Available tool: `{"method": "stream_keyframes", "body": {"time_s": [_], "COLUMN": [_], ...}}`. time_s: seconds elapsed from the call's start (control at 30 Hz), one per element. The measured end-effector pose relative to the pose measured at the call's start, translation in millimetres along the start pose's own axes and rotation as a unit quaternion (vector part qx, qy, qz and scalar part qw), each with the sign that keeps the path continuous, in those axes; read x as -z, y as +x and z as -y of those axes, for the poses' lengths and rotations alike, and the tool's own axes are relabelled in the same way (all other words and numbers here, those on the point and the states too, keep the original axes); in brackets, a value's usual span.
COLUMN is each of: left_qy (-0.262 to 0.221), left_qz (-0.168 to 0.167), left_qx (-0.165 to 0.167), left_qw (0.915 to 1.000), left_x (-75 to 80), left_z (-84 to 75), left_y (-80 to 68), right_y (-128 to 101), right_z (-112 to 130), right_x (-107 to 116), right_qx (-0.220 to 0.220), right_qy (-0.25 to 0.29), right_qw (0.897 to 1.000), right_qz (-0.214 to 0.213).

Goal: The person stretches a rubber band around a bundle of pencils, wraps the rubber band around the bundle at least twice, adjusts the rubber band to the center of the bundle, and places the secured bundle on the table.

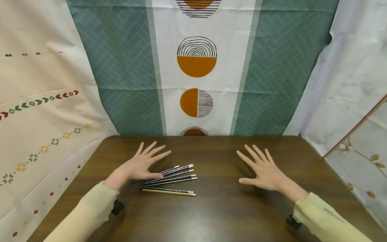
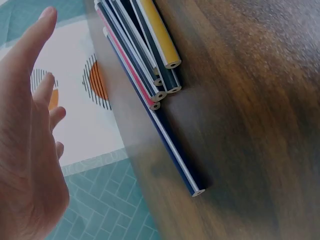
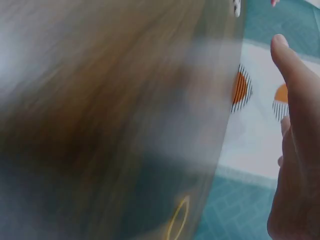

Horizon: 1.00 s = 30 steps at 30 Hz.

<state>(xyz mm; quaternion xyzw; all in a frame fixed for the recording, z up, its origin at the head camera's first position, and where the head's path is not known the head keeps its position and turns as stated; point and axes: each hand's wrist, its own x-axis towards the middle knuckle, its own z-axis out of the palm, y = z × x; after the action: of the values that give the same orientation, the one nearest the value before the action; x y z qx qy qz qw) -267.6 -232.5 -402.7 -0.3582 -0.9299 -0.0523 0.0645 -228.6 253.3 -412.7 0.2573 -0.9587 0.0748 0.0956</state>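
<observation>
Several pencils lie loosely fanned on the brown table, left of the middle, with their white erasers toward the right in the head view. Among them are a yellow pencil [image 1: 169, 192] nearest the front, a red-striped pencil [image 1: 178, 170] and a dark blue pencil [image 2: 175, 150] whose unsharpened end sticks out past the others. My left hand [image 1: 142, 166] hovers by the pencils, fingers spread, its thumb overlapping some of them in the head view. Spread over the right half of the table, my right hand [image 1: 266, 173] holds nothing.
The brown table [image 1: 211, 215] has rounded far corners. Behind it hangs a green and white curtain [image 1: 127, 67] with orange half-circles. Patterned cloth [image 1: 45, 117] borders the left side, and a marbled cloth [image 1: 347, 84] the right. Each wrist carries a small black device [image 1: 118, 206].
</observation>
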Motion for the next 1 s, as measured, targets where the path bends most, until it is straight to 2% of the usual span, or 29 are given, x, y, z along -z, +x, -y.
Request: {"method": "stream_keyframes", "body": {"time_s": [0.17, 0.53, 0.83, 1.0], "left_qy": [-0.016, -0.036, -0.073, -0.1], "left_qz": [0.017, 0.024, 0.037, 0.043], "left_qx": [0.005, 0.003, 0.001, 0.013], "left_qw": [0.9997, 0.999, 0.9966, 0.9939], "left_x": [-0.9, -3.1, -12.1, -15.9], "left_z": [0.7, 2.1, 5.8, 4.4], "left_y": [-1.1, -2.7, -4.8, -6.3], "right_y": [16, 43, 58, 62], "right_z": [18, 62, 99, 114], "right_x": [0, -7, -24, -35], "right_qx": [0.028, 0.068, 0.074, 0.065], "right_qy": [0.014, 0.071, 0.101, 0.121], "right_qw": [0.999, 0.995, 0.992, 0.99], "right_qz": [0.011, 0.022, 0.03, 0.035]}}
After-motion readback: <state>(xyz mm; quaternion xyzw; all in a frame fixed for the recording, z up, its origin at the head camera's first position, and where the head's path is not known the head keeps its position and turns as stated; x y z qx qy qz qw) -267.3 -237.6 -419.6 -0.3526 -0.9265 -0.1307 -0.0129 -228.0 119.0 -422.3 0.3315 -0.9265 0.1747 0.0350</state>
